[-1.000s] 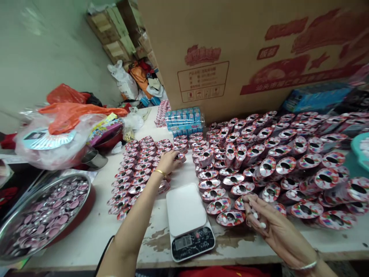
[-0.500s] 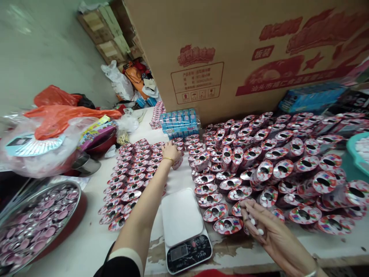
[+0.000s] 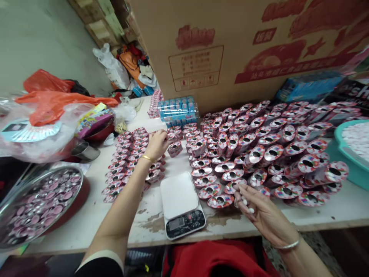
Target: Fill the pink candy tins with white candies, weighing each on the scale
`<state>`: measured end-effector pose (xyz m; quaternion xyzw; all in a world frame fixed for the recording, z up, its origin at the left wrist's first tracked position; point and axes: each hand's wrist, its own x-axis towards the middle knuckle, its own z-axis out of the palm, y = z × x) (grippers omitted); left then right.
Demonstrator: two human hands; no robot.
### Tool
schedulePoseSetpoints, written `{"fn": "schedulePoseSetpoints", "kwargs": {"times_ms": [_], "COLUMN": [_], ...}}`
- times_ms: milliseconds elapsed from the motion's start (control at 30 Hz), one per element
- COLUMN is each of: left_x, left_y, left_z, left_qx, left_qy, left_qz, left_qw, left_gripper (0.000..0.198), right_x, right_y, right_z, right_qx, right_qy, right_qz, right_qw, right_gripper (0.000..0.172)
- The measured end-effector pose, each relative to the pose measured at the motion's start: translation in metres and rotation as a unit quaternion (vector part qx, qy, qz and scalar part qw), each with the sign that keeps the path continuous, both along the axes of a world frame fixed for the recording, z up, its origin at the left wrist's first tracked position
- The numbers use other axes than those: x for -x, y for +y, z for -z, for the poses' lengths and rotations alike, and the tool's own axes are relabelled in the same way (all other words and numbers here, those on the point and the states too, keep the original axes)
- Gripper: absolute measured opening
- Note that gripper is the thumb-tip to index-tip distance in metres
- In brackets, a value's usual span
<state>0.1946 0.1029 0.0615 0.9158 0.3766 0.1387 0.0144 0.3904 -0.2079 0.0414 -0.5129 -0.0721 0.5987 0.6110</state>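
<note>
My left hand [image 3: 157,144] reaches far across the table and rests, fingers curled, on the far end of rows of small red printed tins [image 3: 129,161]; one tin [image 3: 175,149] lies just right of it. My right hand [image 3: 255,209] is cupped palm up near the front edge and holds several small white candies. It hovers beside open tins [image 3: 220,201] with white candies inside. A white digital scale [image 3: 181,204] sits between my arms, its platform bare.
A large heap of open tins [image 3: 273,150] covers the right of the table. A big cardboard box [image 3: 245,46] stands behind. A metal pan of pink lids [image 3: 37,204] sits at left, a teal basin of white candies [image 3: 353,148] at right, blue packets [image 3: 180,109] at the back.
My left hand drew back a little to the left along the rows of tins, leaving one tin beside them. My right hand kept the candies. The view tilted down.
</note>
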Motion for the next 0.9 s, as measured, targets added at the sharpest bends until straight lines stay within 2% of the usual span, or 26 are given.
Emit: {"fn": "schedulePoseSetpoints", "kwargs": {"times_ms": [67,133,233,300,400,500,600,700,800,900], "left_x": [0.019,0.035,0.050,0.053,0.059,0.074,0.100,0.125,0.140,0.144], "left_y": [-0.038,-0.077,-0.126,-0.146,-0.158,-0.162,-0.168,-0.180,-0.194,-0.204], "left_z": [-0.012,-0.014,0.002,0.019,0.039,0.047,0.055,0.073,0.094,0.109], "left_qx": [0.015,0.060,0.114,0.125,0.126,0.123,0.124,0.139,0.169,0.191], "left_qy": [-0.005,0.007,0.024,0.020,-0.023,-0.114,-0.217,-0.275,-0.289,-0.290], "left_qz": [0.058,0.090,0.085,0.070,0.057,0.028,-0.051,-0.126,-0.157,-0.169], "left_qw": [0.998,0.994,0.990,0.989,0.990,0.985,0.967,0.943,0.929,0.922], "left_gripper": [0.017,0.023,0.028,0.029,0.037,0.050,0.038,0.030,0.031,0.032], "right_x": [0.002,0.006,0.018,0.028,0.041,0.047,0.045,0.043,0.044,0.048], "right_y": [-0.002,-0.003,-0.001,0.001,0.001,-0.002,-0.007,-0.010,-0.008,-0.002], "right_z": [0.000,0.001,0.002,0.002,0.000,-0.001,0.001,0.002,0.000,-0.002], "right_qx": [-0.001,-0.003,-0.008,-0.016,-0.029,-0.025,0.003,0.031,0.036,0.017], "right_qy": [-0.008,-0.010,-0.012,-0.020,-0.030,-0.028,-0.029,-0.030,-0.045,-0.071], "right_qz": [-0.030,-0.070,-0.138,-0.178,-0.229,-0.248,-0.234,-0.229,-0.234,-0.240], "right_qw": [1.000,0.998,0.990,0.984,0.973,0.968,0.972,0.973,0.971,0.968], "right_gripper": [0.025,0.027,0.030,0.032,0.033,0.032,0.032,0.034,0.034,0.030]}}
